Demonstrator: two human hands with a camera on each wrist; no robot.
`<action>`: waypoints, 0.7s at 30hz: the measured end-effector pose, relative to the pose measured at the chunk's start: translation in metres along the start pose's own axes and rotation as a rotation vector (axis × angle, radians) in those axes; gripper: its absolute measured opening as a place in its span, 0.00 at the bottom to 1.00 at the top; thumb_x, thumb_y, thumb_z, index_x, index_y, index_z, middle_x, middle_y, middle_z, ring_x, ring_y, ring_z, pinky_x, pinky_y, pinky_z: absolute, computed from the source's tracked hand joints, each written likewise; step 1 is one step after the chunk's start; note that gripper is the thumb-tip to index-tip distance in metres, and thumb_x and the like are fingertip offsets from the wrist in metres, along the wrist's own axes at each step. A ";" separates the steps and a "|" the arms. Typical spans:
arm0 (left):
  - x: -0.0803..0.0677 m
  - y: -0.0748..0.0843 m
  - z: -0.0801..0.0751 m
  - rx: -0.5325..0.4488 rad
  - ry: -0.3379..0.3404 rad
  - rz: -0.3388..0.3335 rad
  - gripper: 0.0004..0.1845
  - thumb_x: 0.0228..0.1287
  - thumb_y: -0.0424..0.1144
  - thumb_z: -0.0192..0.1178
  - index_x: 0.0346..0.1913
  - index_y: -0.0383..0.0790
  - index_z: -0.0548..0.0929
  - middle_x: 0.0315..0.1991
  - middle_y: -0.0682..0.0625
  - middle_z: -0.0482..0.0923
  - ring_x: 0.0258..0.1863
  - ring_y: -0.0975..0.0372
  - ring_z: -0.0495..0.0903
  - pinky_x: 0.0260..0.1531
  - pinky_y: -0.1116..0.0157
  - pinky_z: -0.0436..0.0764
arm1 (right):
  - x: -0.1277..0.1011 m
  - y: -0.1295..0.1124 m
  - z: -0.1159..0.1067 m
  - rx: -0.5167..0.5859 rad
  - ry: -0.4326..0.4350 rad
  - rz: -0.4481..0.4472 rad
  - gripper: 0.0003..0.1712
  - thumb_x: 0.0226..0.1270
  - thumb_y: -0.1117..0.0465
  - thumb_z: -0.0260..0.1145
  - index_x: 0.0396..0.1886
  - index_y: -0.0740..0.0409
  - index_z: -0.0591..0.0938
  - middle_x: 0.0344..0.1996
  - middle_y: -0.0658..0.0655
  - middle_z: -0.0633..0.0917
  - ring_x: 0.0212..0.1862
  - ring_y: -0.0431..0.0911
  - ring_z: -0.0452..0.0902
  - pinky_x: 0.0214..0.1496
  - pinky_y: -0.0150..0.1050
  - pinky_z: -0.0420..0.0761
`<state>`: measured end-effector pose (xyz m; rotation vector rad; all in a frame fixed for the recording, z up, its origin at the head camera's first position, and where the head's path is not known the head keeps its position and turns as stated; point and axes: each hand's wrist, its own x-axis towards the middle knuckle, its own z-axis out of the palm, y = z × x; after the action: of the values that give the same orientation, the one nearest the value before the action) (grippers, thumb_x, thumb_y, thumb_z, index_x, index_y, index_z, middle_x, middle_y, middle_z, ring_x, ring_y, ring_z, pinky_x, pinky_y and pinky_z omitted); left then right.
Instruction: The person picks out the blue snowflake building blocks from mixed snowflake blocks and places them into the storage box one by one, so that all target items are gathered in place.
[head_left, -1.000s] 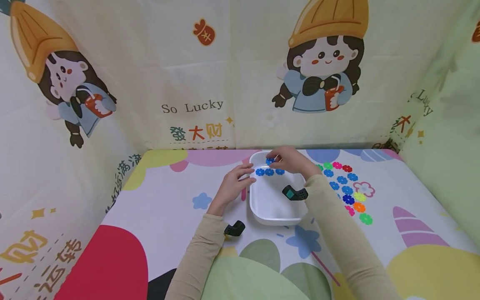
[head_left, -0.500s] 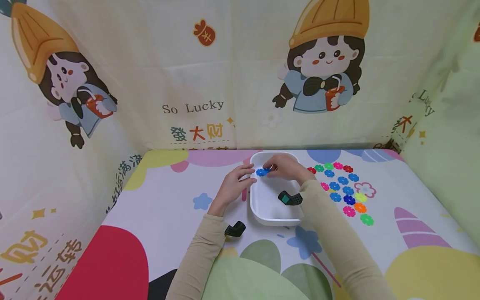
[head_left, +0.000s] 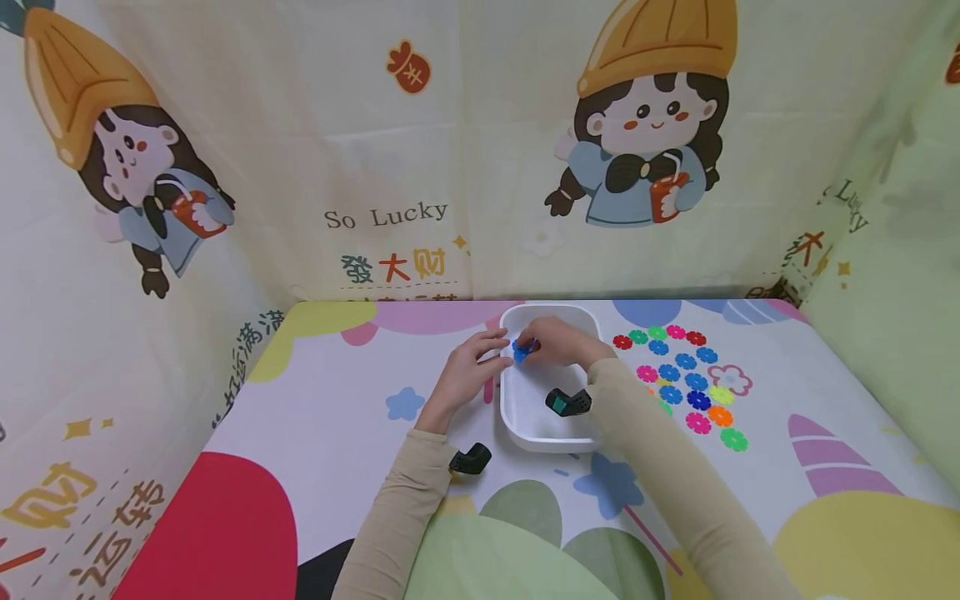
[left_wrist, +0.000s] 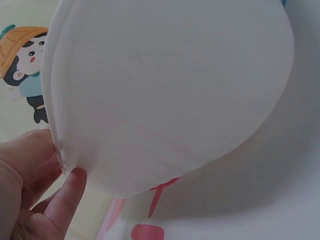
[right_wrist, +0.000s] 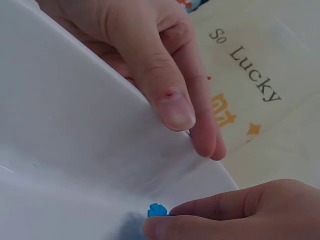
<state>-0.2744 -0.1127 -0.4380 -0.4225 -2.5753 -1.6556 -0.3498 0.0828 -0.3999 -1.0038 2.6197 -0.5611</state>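
Observation:
A white tray (head_left: 542, 427) lies on the patterned mat. My left hand (head_left: 467, 368) grips its left rim. The right wrist view shows that hand's thumb (right_wrist: 161, 90) lying over the rim of the tray (right_wrist: 60, 150). The tray's outer wall (left_wrist: 170, 90) fills the left wrist view, with the left hand (left_wrist: 47, 197) at its edge. My right hand (head_left: 558, 342) reaches into the far left part of the tray and pinches a blue flower piece (head_left: 521, 351). Only a tip of the blue piece (right_wrist: 157, 210) shows at the right hand's fingertips (right_wrist: 220, 215). Other pieces under the hand are hidden.
Several coloured flower pieces (head_left: 684, 377) lie in rows on the mat right of the tray. Printed cloth walls (head_left: 390, 167) close in the back and both sides. Black wrist cameras sit on the left wrist (head_left: 470, 458) and right wrist (head_left: 567, 402).
My right hand has slid left across the tray towards the left hand. The row of blue pieces seen in the tray earlier is now under its fingers. The left hand has stayed put.

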 end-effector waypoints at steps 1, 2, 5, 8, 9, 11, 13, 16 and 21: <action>0.000 0.000 0.000 0.000 0.001 0.001 0.20 0.67 0.40 0.64 0.58 0.37 0.81 0.66 0.57 0.71 0.68 0.62 0.66 0.63 0.58 0.72 | 0.001 -0.001 0.001 -0.007 -0.006 0.004 0.20 0.62 0.62 0.72 0.54 0.59 0.84 0.46 0.56 0.84 0.47 0.47 0.81 0.57 0.43 0.81; 0.000 0.000 0.000 -0.001 0.001 0.002 0.19 0.66 0.40 0.64 0.58 0.37 0.81 0.66 0.57 0.71 0.68 0.62 0.66 0.63 0.58 0.72 | 0.002 -0.002 0.002 -0.014 -0.011 -0.002 0.20 0.62 0.62 0.72 0.53 0.59 0.84 0.46 0.56 0.85 0.46 0.47 0.81 0.57 0.43 0.81; -0.001 0.000 0.000 -0.007 0.002 0.005 0.19 0.66 0.39 0.64 0.58 0.37 0.81 0.66 0.57 0.71 0.67 0.62 0.67 0.63 0.59 0.72 | 0.007 -0.004 0.004 -0.043 -0.035 -0.015 0.19 0.62 0.63 0.72 0.52 0.61 0.84 0.43 0.56 0.86 0.45 0.47 0.81 0.57 0.43 0.81; -0.001 0.000 0.000 -0.006 0.001 0.006 0.20 0.66 0.39 0.64 0.58 0.36 0.81 0.66 0.56 0.71 0.67 0.62 0.67 0.62 0.59 0.73 | 0.010 -0.006 0.007 -0.073 -0.046 -0.044 0.17 0.61 0.63 0.72 0.49 0.62 0.85 0.41 0.55 0.87 0.42 0.46 0.81 0.56 0.43 0.80; 0.000 0.001 0.000 -0.004 0.000 0.006 0.20 0.66 0.39 0.64 0.58 0.36 0.81 0.66 0.56 0.71 0.67 0.61 0.67 0.62 0.59 0.73 | 0.010 -0.006 0.007 -0.079 -0.050 -0.043 0.16 0.61 0.62 0.73 0.49 0.61 0.85 0.40 0.55 0.87 0.42 0.45 0.80 0.56 0.42 0.80; 0.000 0.001 0.000 0.001 0.000 0.004 0.20 0.66 0.39 0.64 0.59 0.35 0.81 0.66 0.56 0.71 0.68 0.61 0.67 0.62 0.59 0.73 | 0.011 -0.008 0.008 -0.095 -0.052 -0.054 0.15 0.60 0.62 0.73 0.47 0.61 0.86 0.38 0.54 0.86 0.41 0.45 0.79 0.56 0.42 0.80; 0.000 0.000 0.001 0.005 0.000 0.003 0.20 0.66 0.39 0.64 0.59 0.35 0.81 0.66 0.55 0.71 0.68 0.60 0.66 0.62 0.59 0.73 | 0.011 -0.009 0.009 -0.104 -0.048 -0.057 0.15 0.60 0.62 0.73 0.47 0.61 0.86 0.38 0.54 0.86 0.41 0.45 0.79 0.56 0.42 0.80; 0.000 0.001 0.001 0.003 0.001 -0.001 0.20 0.66 0.39 0.64 0.59 0.35 0.81 0.66 0.55 0.71 0.68 0.60 0.66 0.63 0.59 0.72 | 0.010 -0.010 0.009 -0.120 -0.045 -0.046 0.16 0.60 0.62 0.73 0.47 0.61 0.85 0.38 0.55 0.85 0.42 0.46 0.79 0.56 0.43 0.80; 0.000 0.002 0.000 -0.010 0.000 0.000 0.20 0.66 0.39 0.64 0.58 0.34 0.81 0.66 0.55 0.71 0.68 0.60 0.66 0.63 0.58 0.72 | 0.009 -0.011 0.010 -0.120 -0.039 0.005 0.18 0.60 0.62 0.73 0.50 0.61 0.84 0.40 0.56 0.83 0.44 0.48 0.78 0.58 0.44 0.79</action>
<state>-0.2737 -0.1118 -0.4367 -0.4235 -2.5684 -1.6688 -0.3463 0.0667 -0.4046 -1.0319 2.6476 -0.3823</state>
